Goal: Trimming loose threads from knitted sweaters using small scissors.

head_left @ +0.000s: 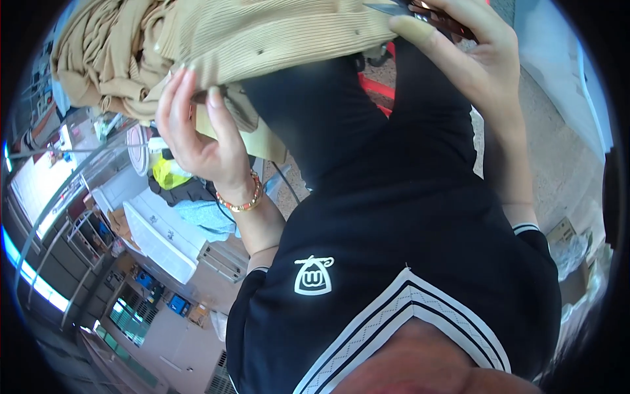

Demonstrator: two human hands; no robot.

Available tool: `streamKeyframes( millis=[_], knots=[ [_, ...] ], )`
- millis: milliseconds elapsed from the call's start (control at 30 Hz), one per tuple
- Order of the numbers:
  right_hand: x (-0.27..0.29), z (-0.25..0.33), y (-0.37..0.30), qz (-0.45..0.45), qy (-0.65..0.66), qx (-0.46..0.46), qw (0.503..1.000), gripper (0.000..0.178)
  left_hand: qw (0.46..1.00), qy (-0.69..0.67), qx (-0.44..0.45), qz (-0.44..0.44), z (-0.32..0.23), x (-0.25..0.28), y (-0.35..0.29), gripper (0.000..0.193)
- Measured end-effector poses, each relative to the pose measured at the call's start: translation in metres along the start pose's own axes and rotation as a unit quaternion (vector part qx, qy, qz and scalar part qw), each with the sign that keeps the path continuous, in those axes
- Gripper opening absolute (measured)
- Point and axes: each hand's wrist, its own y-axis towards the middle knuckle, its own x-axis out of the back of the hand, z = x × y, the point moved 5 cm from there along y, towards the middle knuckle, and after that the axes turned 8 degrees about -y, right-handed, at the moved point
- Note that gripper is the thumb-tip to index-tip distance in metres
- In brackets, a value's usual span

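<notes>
A tan ribbed knit garment lies across my lap at the top of the view, with small dark spots along its band. My left hand, a beaded bracelet at its wrist, grips the garment's near edge between thumb and fingers. In my right hand is a small pair of snips; a pointed metal blade reaches left over the garment's right end. A tan covering wraps the right thumb, which rests at the cloth's edge. The snips are partly hidden by my fingers.
More bunched tan knit fabric is heaped on the left. Beyond my left arm are a white table or tray, a light blue cloth and a yellow item. Something red shows between my legs. Plastic-wrapped goods stand on the right.
</notes>
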Motion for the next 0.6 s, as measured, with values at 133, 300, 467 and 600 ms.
streamKeyframes(
  millis=[133,300,467,600],
  knots=[
    [0.003,-0.015,-0.003,-0.022,0.042,-0.021,0.999,0.033,0.992,0.013,-0.074,0.097,-0.021,-0.02,0.005,0.034],
    [0.008,-0.03,-0.008,-0.029,0.076,-0.037,0.996,0.032,0.991,0.028,-0.076,0.107,-0.015,-0.019,0.01,0.03],
    [0.005,-0.043,-0.014,-0.017,0.138,-0.084,0.987,0.031,0.983,0.126,-0.111,0.079,0.007,0.006,0.007,0.024],
    [0.002,-0.048,-0.017,-0.002,0.174,-0.116,0.978,0.031,0.982,0.185,-0.032,0.001,0.049,0.05,0.0,0.022]
  ],
)
